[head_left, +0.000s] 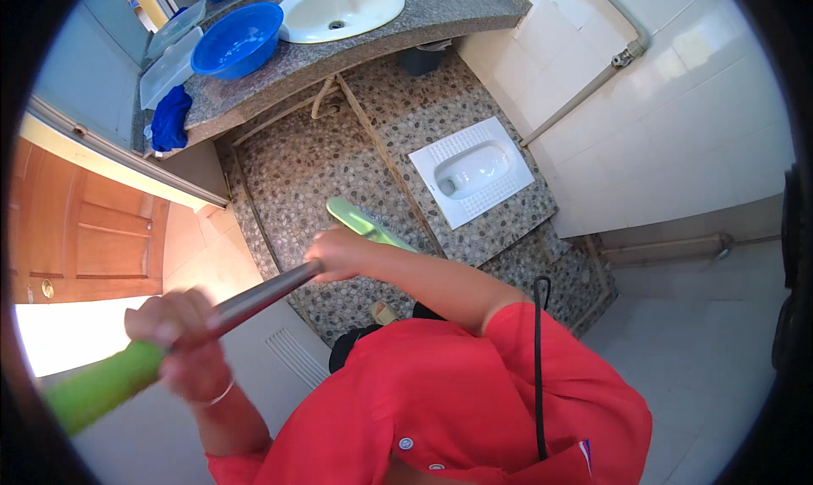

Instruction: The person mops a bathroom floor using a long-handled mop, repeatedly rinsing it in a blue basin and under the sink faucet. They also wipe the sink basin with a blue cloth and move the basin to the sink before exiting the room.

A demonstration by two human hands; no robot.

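I hold a mop pole point(262, 297) slantwise across my front, grey metal with a green grip point(106, 388) at its upper left end. My left hand point(182, 341), slightly blurred, wraps round the pole just by the green grip. Lower down, my right hand point(333, 254) is closed on the pole's far part. Just past the right hand, a light green flat mop head point(360, 221) rests at the pebbled floor point(296, 176). My right hand and forearm hide its join with the pole and part of its length.
A white squat toilet point(474, 171) is set in the floor at the right. Along the back runs a granite counter point(449, 29) with a white sink point(339, 11), a blue basin point(240, 43) and a blue cloth point(172, 119). A dark bin point(422, 60) stands underneath. At left is a wooden door point(102, 231).
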